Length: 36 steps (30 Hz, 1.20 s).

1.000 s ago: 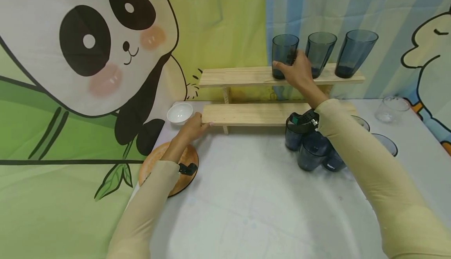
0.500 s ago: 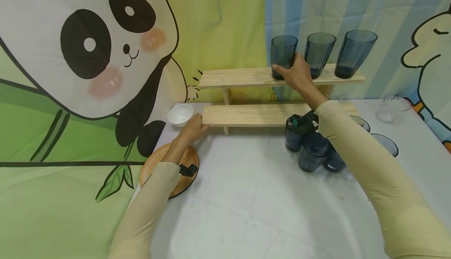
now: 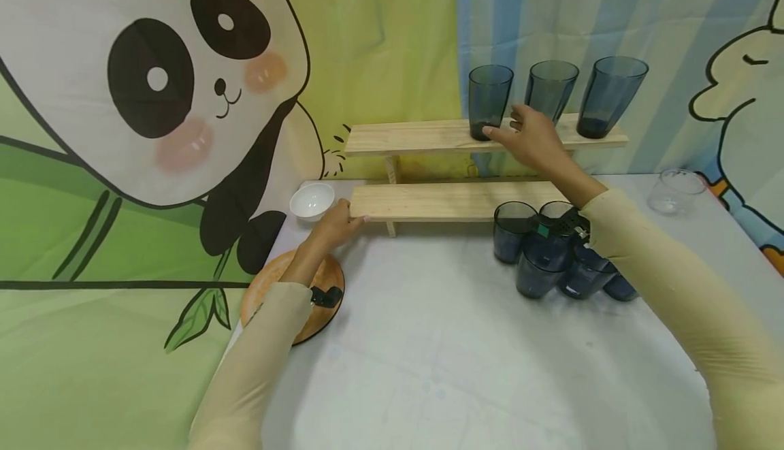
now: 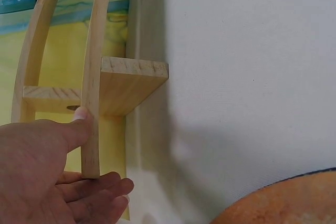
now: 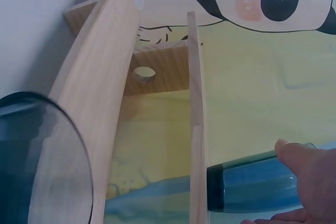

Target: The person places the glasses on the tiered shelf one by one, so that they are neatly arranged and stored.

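A two-tier wooden shelf [image 3: 422, 203] stands at the back of the table. My left hand [image 3: 333, 227] grips the left end of its lower board [image 4: 91, 129], thumb on one side and fingers on the other. Along the upper board [image 3: 410, 137] stand three blue-tinted tumblers: a left tumbler [image 3: 490, 99], a middle tumbler [image 3: 552, 84] and a right tumbler [image 3: 612, 96]. My right hand [image 3: 533, 138] is spread beside the left tumbler, thumb near its base, not wrapped round it. In the right wrist view, the hand [image 5: 315, 177] partly covers that tumbler [image 5: 257, 184].
Several more blue tumblers [image 3: 539, 273] cluster in front of the shelf's right end, under my right forearm. A clear glass [image 3: 674, 195] stands at the far right. At left are a white bowl [image 3: 312, 201] and a round orange-brown plate [image 3: 327, 286], partly under my left arm.
My right hand has loosened from the left tumbler and shifted right, with its forearm swinging right too. The tumbler stays on the upper board. My left hand keeps its place.
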Each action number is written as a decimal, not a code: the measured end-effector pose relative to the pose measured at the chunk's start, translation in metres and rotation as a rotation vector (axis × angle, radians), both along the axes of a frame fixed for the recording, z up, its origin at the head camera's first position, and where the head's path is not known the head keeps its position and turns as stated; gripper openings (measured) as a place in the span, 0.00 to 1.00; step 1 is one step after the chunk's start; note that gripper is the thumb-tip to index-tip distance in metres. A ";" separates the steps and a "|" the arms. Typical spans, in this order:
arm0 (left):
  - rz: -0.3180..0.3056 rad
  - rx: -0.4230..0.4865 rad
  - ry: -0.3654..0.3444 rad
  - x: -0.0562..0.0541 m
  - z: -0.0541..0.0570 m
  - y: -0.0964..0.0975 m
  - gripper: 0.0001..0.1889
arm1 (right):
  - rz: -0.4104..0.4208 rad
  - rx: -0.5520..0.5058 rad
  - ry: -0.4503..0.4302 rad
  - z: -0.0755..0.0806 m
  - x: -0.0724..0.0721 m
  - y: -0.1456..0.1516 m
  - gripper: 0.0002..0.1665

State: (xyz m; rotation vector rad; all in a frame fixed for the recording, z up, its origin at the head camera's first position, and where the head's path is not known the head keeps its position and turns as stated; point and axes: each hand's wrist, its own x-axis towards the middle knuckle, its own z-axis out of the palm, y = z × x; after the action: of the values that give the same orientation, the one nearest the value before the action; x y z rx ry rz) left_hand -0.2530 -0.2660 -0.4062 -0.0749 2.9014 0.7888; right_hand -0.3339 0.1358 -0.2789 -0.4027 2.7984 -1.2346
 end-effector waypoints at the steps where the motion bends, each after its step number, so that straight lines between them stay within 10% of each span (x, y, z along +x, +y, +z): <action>1: 0.001 0.002 0.001 0.000 0.000 0.000 0.36 | 0.004 -0.007 0.003 0.000 0.003 0.004 0.61; 25: 0.008 0.005 0.004 0.003 0.001 0.001 0.35 | -0.065 0.058 -0.013 -0.051 0.071 0.149 0.49; 36: 0.011 0.023 0.014 0.001 -0.003 0.002 0.36 | -0.246 0.148 0.094 -0.091 0.111 0.185 0.43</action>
State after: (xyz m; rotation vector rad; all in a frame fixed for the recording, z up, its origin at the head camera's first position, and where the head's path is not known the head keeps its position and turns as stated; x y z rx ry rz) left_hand -0.2525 -0.2642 -0.4088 -0.0831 2.9062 0.8280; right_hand -0.2233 0.3205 -0.3694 -0.1124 3.0694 -1.0607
